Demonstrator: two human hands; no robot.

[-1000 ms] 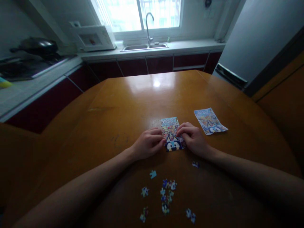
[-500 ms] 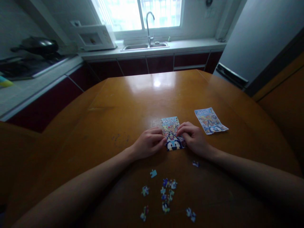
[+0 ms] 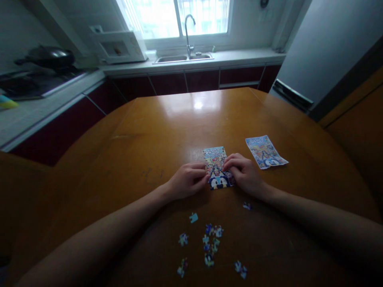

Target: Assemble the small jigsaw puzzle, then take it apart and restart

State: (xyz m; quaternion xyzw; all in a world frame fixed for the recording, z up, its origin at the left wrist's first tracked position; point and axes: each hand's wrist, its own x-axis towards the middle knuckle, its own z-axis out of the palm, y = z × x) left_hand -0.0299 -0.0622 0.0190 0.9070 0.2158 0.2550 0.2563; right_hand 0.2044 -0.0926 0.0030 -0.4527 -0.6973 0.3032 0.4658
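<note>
A partly joined jigsaw puzzle [image 3: 220,182] lies flat on the wooden table [image 3: 167,135], with a blue cartoon dog face along its near edge. My left hand [image 3: 189,180] is closed, its curled fingertips at the puzzle's left edge. From the other side, my right hand [image 3: 243,173] grips the right edge, thumb and fingers pressed together over it; any small piece beneath them is hidden. One loose dark puzzle piece [image 3: 247,205] lies just below my right wrist. A light blue piece [image 3: 193,217] sits nearer to me, by my left forearm.
Right of the puzzle is a creased paper picture sheet [image 3: 265,152] with the same design. Several loose puzzle pieces [image 3: 208,260] are scattered toward the near edge. Beyond the table are a sink [image 3: 172,59], a microwave [image 3: 119,47], a wok [image 3: 50,57] and a fridge [image 3: 326,52].
</note>
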